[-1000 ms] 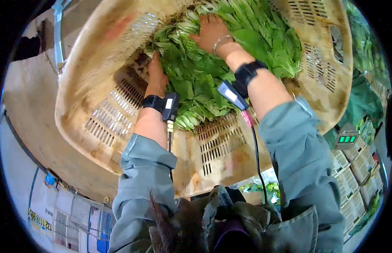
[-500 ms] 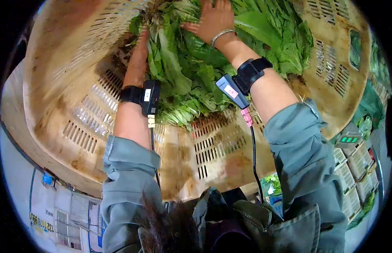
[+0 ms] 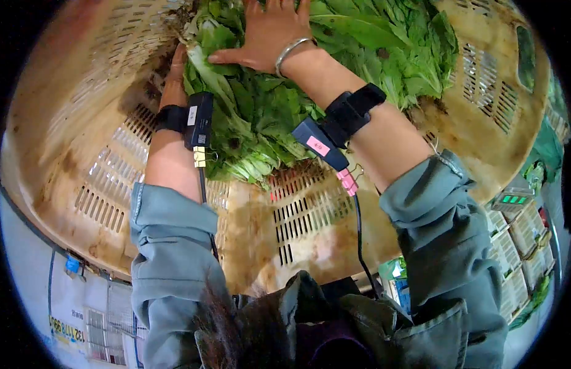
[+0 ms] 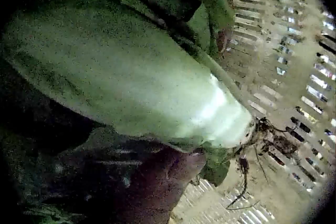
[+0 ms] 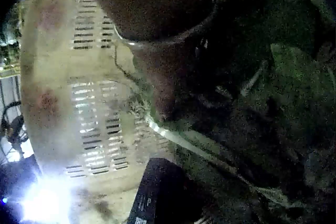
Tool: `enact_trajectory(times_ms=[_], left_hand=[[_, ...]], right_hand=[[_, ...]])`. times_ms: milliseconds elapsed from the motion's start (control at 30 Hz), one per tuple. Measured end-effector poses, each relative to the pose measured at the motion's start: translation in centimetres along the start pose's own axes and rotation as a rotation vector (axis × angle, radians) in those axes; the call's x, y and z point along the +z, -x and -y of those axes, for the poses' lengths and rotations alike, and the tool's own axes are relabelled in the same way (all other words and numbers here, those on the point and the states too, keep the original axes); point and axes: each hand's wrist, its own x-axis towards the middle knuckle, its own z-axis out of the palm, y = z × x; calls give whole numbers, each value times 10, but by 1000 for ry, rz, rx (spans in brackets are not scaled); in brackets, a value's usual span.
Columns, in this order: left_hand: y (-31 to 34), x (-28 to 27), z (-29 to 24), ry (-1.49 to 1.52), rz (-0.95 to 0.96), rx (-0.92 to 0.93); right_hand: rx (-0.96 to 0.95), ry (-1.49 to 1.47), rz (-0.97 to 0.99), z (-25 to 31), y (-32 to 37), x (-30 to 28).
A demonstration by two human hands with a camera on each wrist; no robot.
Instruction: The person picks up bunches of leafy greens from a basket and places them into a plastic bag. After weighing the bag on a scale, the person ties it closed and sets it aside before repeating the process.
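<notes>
In the head view a thick pile of leafy green vegetables [image 3: 255, 104] lies in a big pale plastic basket [image 3: 255, 261]. My right hand [image 3: 273, 37] rests palm down on the pile, fingers spread and thumb stretched to the left. A metal bangle [image 3: 291, 54] circles that wrist. My left hand [image 3: 173, 80] is at the pile's left side, against the basket wall, its fingers mostly hidden by leaves. The left wrist view shows its thumb [image 4: 163, 182] straight beside a pale stem [image 4: 210, 113] with dirty roots [image 4: 275, 142].
The basket's slotted walls rise around both arms. To the right stand a scale with a green display [image 3: 514, 199] and stacked pale crates [image 3: 522, 246]. Cables hang from both wrist cameras.
Both hands have moved left and toward the top of the head view, the right one also across the greens toward the left hand. The basket fills more of the view.
</notes>
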Motion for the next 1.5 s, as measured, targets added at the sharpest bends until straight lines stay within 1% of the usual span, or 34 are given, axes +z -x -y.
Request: enact_trajectory(times_ms=[33,67,133,167,233,267,300,333,367,400,467,500,533,600,667,733,767,800,867,933,1000,1067,1100,1133,1200,1267,1300,1333,1400,1433,1467,1500], left_hand=[[-1,0,0,-2,4,-3],[-1,1,0,-7,6,-10],[-3,3,-2,-18,16,-18],[-3,6,-2,-14,24,-22],[-1,3,-2,-28,39,-34],[5,2,-1,-21,43,-34],[11,4,-2,-9,47,-37],[25,1,3,-1,47,-31],[31,4,0,-1,48,-35],[36,7,-3,0,51,-37],[44,16,-9,-1,61,-42],[35,22,-19,-20,73,-38],[35,26,-23,-31,80,-38],[21,37,-32,-69,108,-36],[8,46,-39,-99,136,-59],[7,50,-41,-98,138,-57],[13,50,-41,-88,131,-54],[22,51,-41,-79,121,-54],[53,45,-41,-47,96,-61],[99,34,-45,-17,58,-87],[151,16,-59,2,23,-101],[200,3,-88,-2,-4,-105],[221,-2,-104,-14,-13,-93],[239,-4,-123,-25,-19,-81],[277,-8,-151,-49,-34,-58],[309,-5,-176,-64,-29,-22],[327,-3,-183,-70,-33,-18],[347,0,-185,-74,-43,-22],[391,10,-188,-77,-31,-22],[412,17,-183,-67,-19,-29],[434,24,-177,-56,1,-79],[449,34,-170,-38,28,-124]], right_hand=[[17,-72,103,2,-3,1],[20,-76,103,5,-2,3],[41,80,-37,11,0,4],[43,80,-38,13,6,5],[80,206,-18,29,28,-19],[81,206,-25,28,31,-9],[-2,-19,-298,26,34,14],[-83,-249,-575,26,37,25],[-96,-232,-547,27,44,21],[-95,-232,-565,28,43,21],[-121,-303,-509,25,42,27],[-126,-298,-454,22,36,32],[-123,-297,-466,18,29,25],[-150,-262,-216,11,20,20],[-95,-283,-208,7,16,24],[-5,-376,-162,6,11,28],[-33,-363,-226,9,14,29],[-24,-372,-237,10,20,27],[-96,-316,-368,12,41,22],[-83,-354,-392,15,62,1],[-177,-601,-331,25,86,-34],[-170,-714,-481,54,111,-68],[-126,-795,-486,72,120,-83],[-108,-835,-454,84,124,-93],[-33,-973,-349,109,117,-89],[-76,-1027,-345,130,141,-102],[-62,-1117,-410,138,152,-113],[-50,-1135,-396,147,164,-116],[-114,-1077,-81,147,172,-123],[-141,-1090,-126,148,185,-124],[-120,-1116,-136,155,215,-123],[-107,-1182,-262,150,235,-131]])
